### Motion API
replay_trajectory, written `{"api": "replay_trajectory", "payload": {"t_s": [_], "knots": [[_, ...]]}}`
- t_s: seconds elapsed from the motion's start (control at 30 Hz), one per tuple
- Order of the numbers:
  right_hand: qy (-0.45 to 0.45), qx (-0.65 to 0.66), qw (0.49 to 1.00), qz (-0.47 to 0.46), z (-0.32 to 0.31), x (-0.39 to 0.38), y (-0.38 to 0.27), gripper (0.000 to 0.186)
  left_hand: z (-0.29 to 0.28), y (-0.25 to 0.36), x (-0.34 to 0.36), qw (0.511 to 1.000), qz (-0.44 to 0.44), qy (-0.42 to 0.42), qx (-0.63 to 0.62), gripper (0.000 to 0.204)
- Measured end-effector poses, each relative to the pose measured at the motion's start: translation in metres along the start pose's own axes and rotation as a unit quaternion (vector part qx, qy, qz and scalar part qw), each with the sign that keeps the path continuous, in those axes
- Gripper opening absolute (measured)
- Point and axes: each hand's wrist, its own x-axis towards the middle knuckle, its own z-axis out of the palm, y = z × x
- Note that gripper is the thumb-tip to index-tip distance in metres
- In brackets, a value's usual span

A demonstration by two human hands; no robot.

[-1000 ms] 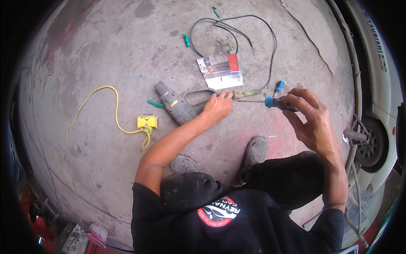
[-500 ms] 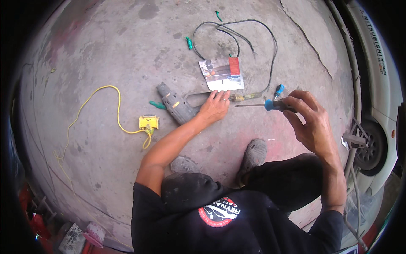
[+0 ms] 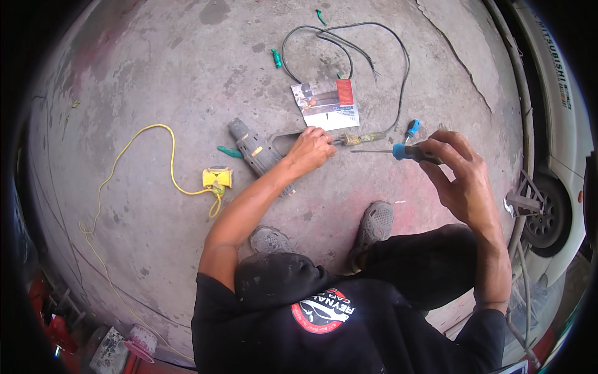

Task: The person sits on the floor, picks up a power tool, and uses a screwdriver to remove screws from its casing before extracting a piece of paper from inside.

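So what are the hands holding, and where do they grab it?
The right hand grips a screwdriver by its blue and black handle, shaft pointing left. The left hand rests on the cable end on the floor; whether it pinches it cannot be told.

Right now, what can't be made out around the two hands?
Head view only:
- What the left hand pinches: covered by its own fingers.
- Screwdriver handle's rear: hidden inside the right hand.
- Drill rear: behind the left forearm.
- Wire tip detail: too small.
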Motion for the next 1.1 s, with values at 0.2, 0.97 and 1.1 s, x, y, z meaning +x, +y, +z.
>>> {"api": "replay_trajectory", "payload": {"t_s": [0.2, 0.97, 1.1], "knots": [[-0.004, -0.001, 1.0, -0.006, -0.001, 0.003, 0.0, 0.025, 0.0, 0.005, 0.005, 0.997, -0.039, -0.053, -0.045, 0.009], [-0.008, -0.012, 1.0, 0.021, 0.007, 0.003, 0.013, 0.036, -0.062, -0.037, 0.01, 0.933, -0.311, 0.172, -0.065, 0.017], [0.019, 0.012, 1.0, -0.003, 0.007, 0.007, -0.001, 0.037, -0.106, -0.033, -0.051, 0.949, -0.265, 0.164, -0.056, 0.017]]}}
